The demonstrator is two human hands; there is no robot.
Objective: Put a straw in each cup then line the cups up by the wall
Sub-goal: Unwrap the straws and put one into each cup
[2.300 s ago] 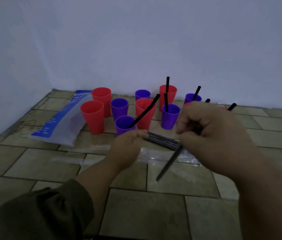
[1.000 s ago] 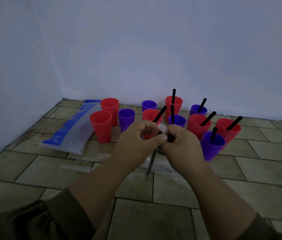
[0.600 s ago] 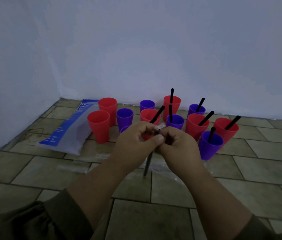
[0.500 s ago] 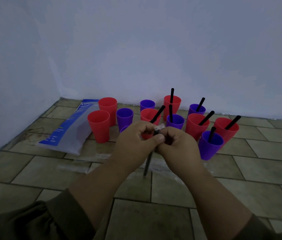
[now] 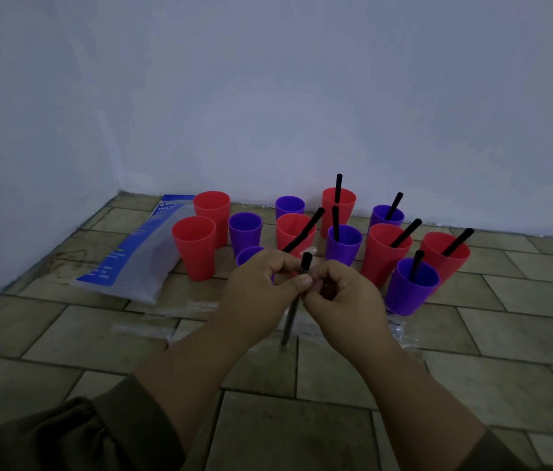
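Right now your left hand [image 5: 261, 287] and right hand [image 5: 339, 294] pinch one black straw [image 5: 294, 300] between them, held nearly upright above the tiled floor [image 5: 506, 334], just before the red and purple cups [image 5: 384, 253] near the wall [image 5: 302, 96].

The only lettering I can find sits on the blue-and-clear plastic bag [image 5: 139, 253] lying on the floor at about nine o'clock from the cluster of cups. At the bag's far end, on the blue band, white print shows what looks like "& UP" on one line and "TRAIL" on the line below; both are cut off by the fold of the plastic, so I can't give whole words. Further small white marks run down the blue strip toward its near end, too tiny and blurred for me to read.
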